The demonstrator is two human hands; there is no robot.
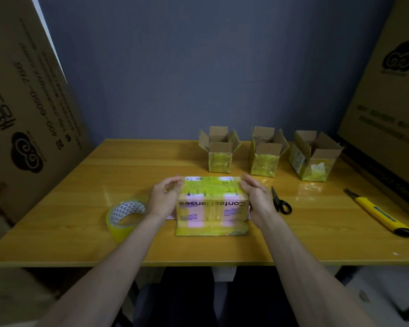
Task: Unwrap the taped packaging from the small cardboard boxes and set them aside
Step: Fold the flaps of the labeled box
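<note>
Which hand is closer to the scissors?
Right. The right hand holds the taped box's right side, just beside the scissors. The left hand is across the box, by the tape roll.

A taped box [212, 204] wrapped in yellowish tape lies on its side at the middle of the counter [80, 232], its pink-and-white face reading "Contact lenses" upside down. Behind it, three small cardboard boxes stand upright in a row, flaps open, sides still taped: left [219, 149], middle [266, 152], right [313, 156].
</note>
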